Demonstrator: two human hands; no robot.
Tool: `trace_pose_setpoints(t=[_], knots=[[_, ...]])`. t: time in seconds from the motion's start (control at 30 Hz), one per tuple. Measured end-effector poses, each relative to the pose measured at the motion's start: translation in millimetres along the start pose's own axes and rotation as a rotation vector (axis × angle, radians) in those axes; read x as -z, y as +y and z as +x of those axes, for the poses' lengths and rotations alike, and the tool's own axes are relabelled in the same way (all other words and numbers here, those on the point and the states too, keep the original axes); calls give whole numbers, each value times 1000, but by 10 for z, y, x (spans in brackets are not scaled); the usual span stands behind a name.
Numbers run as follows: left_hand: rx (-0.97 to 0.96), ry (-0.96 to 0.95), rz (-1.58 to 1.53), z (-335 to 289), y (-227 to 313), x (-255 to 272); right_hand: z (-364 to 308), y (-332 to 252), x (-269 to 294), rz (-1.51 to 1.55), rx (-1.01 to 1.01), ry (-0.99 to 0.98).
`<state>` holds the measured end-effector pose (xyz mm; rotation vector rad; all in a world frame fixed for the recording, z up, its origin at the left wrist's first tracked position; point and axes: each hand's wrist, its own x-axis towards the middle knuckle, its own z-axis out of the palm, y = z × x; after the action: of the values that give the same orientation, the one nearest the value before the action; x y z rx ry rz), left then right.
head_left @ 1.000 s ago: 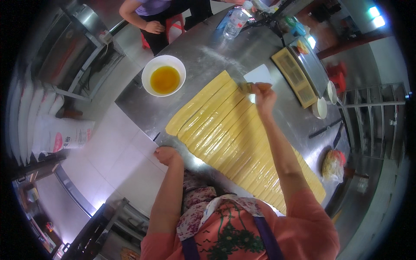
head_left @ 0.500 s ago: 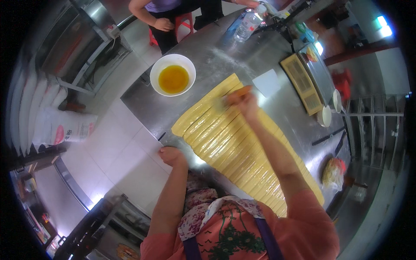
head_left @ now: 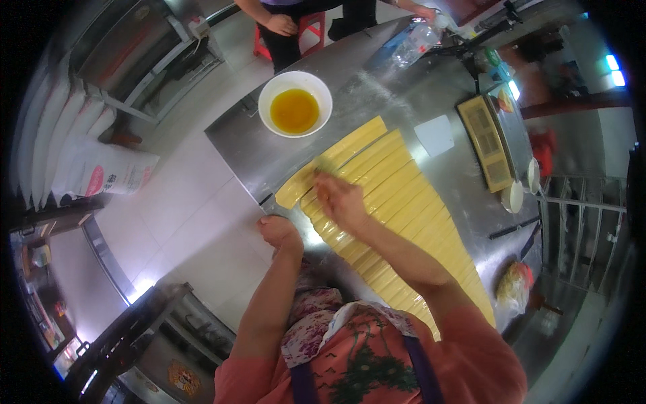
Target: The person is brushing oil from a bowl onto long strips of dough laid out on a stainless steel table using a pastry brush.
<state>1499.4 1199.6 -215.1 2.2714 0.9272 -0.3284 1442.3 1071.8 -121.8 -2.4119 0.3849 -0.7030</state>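
Note:
Rows of yellow dough strips [head_left: 404, 202] lie side by side across the steel table, their tops glossy in places. My right hand [head_left: 342, 202] is closed around a pastry brush [head_left: 325, 164], whose bristles touch the strips near their left end. The brush handle is mostly hidden in my fist. By the table's left edge, my left hand [head_left: 277, 231] is curled into a fist with nothing visible in it. Beyond the strips stands a white bowl [head_left: 266, 101] holding yellow-orange liquid, probably oil [head_left: 294, 111].
A white square card [head_left: 435, 135] lies right of the dough. Further right are a yellow-framed box [head_left: 486, 143], small white bowls [head_left: 512, 197] and a bagged item [head_left: 515, 286]. A plastic bottle [head_left: 417, 44] stands at the back, near another person [head_left: 281, 25]. White sacks [head_left: 111, 168] are stacked at left.
My right hand has swept the brush from the far end of the strips toward me and to the left. My left fist stays near the table edge. The view has shifted slightly.

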Motion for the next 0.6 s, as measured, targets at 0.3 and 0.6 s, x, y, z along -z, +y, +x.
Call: trace_pose_setpoints(t=[0.3,0.6], knots=[[-125,-26,-139,98,-160,-90,57,-392,-284,782,-680,-11],[-100,-50,-123,-3,14,44,202,748,323,795,-784,260]])
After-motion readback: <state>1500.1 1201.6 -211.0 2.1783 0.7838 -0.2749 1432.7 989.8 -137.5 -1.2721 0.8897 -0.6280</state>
